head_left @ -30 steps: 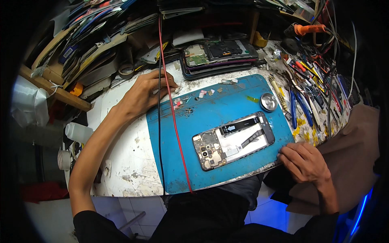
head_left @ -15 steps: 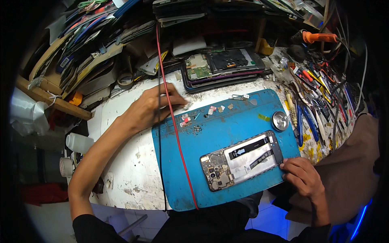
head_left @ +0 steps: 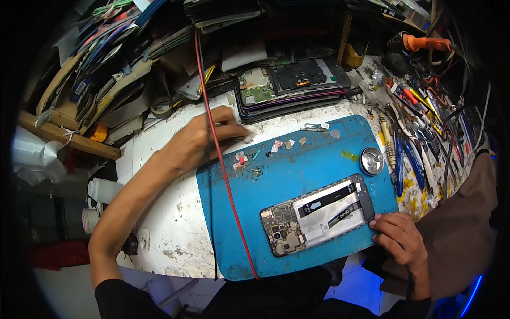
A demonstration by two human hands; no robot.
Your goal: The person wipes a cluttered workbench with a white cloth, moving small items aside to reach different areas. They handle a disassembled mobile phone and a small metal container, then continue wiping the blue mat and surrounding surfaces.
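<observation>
My left hand is beyond the mat's upper left, behind the red cable, pinching something small and pale that is too blurred to name. An opened smartphone lies on the blue mat, showing its circuit board, metal plate and black flex strips. My right hand rests by the phone's right end, fingers loosely bent and apart, fingertips at or beside its edge. Small chips and screws lie along the mat's top, with a round metal container at the right.
Stacked opened devices sit behind the mat. Tools crowd the right side, an orange-handled tool above them. Piled flat parts and a wooden ledge are at left, above a translucent bottle. A black cable hangs beside the red one.
The view has shifted, so mat and phone appear lower. My left hand has moved slightly rightward with its fingers around a pale small thing. My right hand stays by the phone's end.
</observation>
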